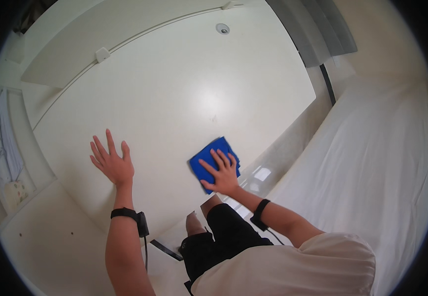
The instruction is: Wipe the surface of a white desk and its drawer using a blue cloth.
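Note:
On the white desk (169, 103) lies a folded blue cloth (219, 144), close to the desk's near right edge. My right hand (222, 175) rests flat on top of it, fingers spread and not wrapped round it. The part of the cloth under the palm is hidden. Farther left, my left hand (117, 166) is spread with nothing in it, at the left part of the desktop; whether it touches the surface I cannot tell. Each forearm wears a black strap with a small box, such as the left strap (125, 212).
A round grommet (222, 29) sits near the desk's far edge. Along the back rail is a small white block (102, 55). At left, an open compartment (31, 167) holds cables and a power strip. A white sheet (342, 182) hangs at right, below a grey curtain (312, 34).

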{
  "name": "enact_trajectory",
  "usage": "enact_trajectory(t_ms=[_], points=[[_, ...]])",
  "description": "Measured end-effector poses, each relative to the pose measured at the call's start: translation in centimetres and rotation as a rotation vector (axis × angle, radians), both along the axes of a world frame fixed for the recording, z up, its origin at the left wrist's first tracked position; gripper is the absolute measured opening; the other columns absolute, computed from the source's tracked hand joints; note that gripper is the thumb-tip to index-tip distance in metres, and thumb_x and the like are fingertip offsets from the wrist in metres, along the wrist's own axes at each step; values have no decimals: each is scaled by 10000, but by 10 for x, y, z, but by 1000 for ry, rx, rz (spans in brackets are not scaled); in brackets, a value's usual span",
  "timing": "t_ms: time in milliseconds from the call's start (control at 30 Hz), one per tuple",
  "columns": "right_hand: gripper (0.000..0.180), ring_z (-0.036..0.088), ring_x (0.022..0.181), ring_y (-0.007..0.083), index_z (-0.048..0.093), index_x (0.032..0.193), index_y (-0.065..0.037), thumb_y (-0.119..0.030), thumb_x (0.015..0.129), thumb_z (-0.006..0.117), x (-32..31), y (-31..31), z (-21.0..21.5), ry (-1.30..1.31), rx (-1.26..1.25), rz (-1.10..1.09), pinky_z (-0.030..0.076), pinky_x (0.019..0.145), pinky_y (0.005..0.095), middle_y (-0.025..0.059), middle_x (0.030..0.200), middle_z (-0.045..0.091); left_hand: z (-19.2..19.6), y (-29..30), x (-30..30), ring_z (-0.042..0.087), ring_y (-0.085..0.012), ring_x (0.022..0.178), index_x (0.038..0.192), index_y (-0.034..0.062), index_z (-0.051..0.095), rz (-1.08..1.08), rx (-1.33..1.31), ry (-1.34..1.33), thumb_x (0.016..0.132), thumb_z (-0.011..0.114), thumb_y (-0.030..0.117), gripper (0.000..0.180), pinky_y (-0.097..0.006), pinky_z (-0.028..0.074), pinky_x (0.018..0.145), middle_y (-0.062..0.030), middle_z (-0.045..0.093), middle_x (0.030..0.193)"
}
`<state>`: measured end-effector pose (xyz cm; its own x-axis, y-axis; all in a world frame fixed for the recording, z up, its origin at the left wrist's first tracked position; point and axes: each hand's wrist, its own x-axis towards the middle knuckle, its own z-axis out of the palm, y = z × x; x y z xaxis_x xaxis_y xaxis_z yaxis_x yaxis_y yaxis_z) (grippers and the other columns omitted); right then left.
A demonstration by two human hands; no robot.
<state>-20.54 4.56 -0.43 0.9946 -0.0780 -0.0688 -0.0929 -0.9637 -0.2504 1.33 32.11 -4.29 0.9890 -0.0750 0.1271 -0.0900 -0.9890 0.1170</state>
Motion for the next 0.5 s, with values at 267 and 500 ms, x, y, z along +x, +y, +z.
enact_trajectory(t_ms=[267,500], points=[[688,302,1481,337,555,1472,-300,-564,842,636,109,-55,-14,-115,-101,-75,145,1192,573,154,1604,369,3,-3,0,216,-333,1544,1598,298,357,17,-38,19,1011,552,444,636,-580,170,1232,-128,237,1679],[696,297,1486,330,494,1513,-345,-590,874,622,313,-69,-34,-296,-118,-11,159,1177,576,139,1596,377,14,-7,3,215,-363,1542,1586,273,388,23,-89,66,982,591,417,654,-599,160,1226,-147,234,1679]])
